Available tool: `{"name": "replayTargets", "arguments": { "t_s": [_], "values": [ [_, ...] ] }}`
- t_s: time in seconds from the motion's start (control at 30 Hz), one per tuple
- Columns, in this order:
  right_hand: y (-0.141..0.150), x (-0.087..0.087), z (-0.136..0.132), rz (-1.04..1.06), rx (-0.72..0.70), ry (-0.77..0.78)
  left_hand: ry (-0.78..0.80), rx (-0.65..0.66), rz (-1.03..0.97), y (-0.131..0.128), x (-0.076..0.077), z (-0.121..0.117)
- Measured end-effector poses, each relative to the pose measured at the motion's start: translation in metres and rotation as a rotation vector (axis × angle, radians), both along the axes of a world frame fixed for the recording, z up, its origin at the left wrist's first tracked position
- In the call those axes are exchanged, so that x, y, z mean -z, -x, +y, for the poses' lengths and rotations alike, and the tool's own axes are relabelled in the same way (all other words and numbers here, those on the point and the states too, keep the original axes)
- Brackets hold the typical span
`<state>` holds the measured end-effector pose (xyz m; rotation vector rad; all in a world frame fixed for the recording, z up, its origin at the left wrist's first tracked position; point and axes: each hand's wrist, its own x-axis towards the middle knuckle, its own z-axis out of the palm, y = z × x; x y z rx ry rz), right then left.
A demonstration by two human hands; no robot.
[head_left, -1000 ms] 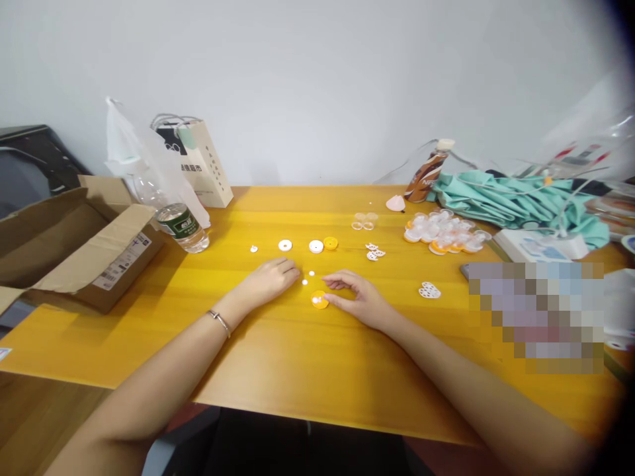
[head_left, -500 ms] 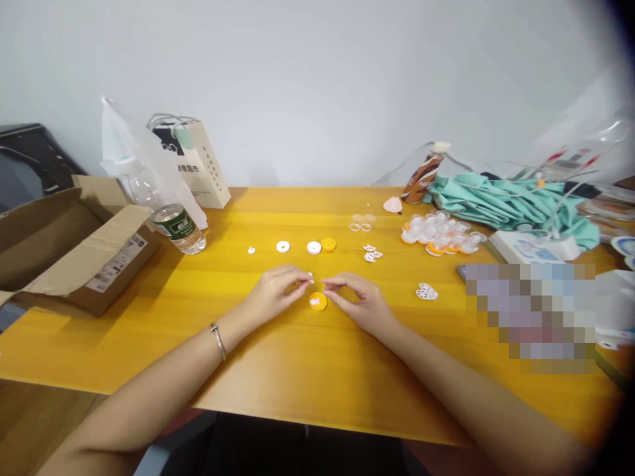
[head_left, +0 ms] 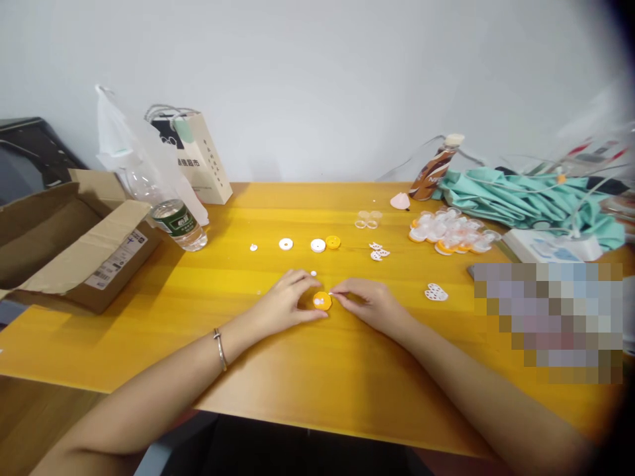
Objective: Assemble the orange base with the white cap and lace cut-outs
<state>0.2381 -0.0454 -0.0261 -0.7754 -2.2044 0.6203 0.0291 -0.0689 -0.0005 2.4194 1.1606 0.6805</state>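
A small round yellow piece [head_left: 325, 307] lies on the table between my hands, with small pale bits inside it. My left hand [head_left: 296, 301] is at its left side, thumb and fingers curved apart around it; whether they touch its rim I cannot tell. My right hand [head_left: 370, 301] pinches a tiny white piece at the yellow piece's right edge. Just beyond my left fingers lies a small white bit [head_left: 313, 273]. Farther back are a white ring [head_left: 286, 244], a white disc [head_left: 318, 246] and another yellow disc [head_left: 333, 242].
White cut-out pieces [head_left: 436, 292] and clear rings [head_left: 368, 223] lie to the right. Behind them are a cluster of clear-and-orange round cases [head_left: 449, 231], a brown bottle [head_left: 435, 173] and teal fabric [head_left: 526, 198]. A cardboard box [head_left: 74, 244] and water bottle [head_left: 181, 225] stand left.
My left hand's thumb and fingers have parted from a pinch and now curve around the yellow piece. My right fingertips have come to its right edge. The view has shifted slightly.
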Motion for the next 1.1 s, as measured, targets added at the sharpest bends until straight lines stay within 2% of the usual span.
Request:
{"name": "replayTargets", "arguments": {
  "t_s": [0.17, 0.5, 0.67, 1.1],
  "values": [
    [-0.0013, 0.002, 0.0025, -0.092, -0.087, -0.108, 0.041, 0.02, 0.067, -0.0027, 0.0052, 0.0023],
    [-0.0025, 0.0045, 0.002, -0.199, -0.112, -0.301, 0.117, 0.025, 0.034, -0.0014, 0.0052, 0.0038],
    [-0.0024, 0.0067, 0.003, -0.203, -0.118, -0.323, 0.113, 0.026, 0.015, -0.0015, 0.0067, 0.0042],
    [-0.0003, 0.0034, 0.0011, -0.176, -0.13, -0.254, 0.112, 0.032, 0.0, -0.0005, 0.0084, 0.0058]
  ]
}}
